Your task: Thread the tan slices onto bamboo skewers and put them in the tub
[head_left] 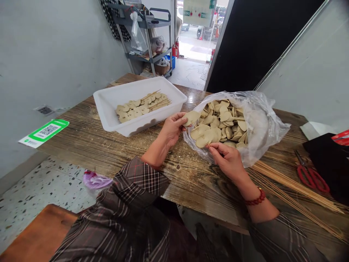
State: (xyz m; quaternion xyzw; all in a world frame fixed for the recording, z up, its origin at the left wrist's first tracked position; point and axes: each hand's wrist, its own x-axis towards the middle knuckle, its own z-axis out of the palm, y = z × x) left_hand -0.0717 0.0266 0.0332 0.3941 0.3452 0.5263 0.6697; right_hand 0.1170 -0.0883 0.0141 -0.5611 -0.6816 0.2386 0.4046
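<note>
My left hand (173, 128) pinches a flat beige slice (191, 118) at the near left edge of an open plastic bag (261, 116). Just to its right, my right hand (226, 158) grips the lower end of a thin wooden skewer that carries several overlapping slices (205, 136). The skewer's upper end meets the slice in my left hand. Inside the bag lies a heap of loose beige slices (225, 116). At the left, a white plastic bin (109, 103) holds skewered slices (136, 109) with bare stick ends showing.
Bare skewers (297, 185) lie at the right front of the wooden table (95, 145), near red-handled scissors (312, 176) and a black cloth (327, 163). A green-edged QR card (45, 133) is at the left edge. A grey cart (148, 23) stands behind the table.
</note>
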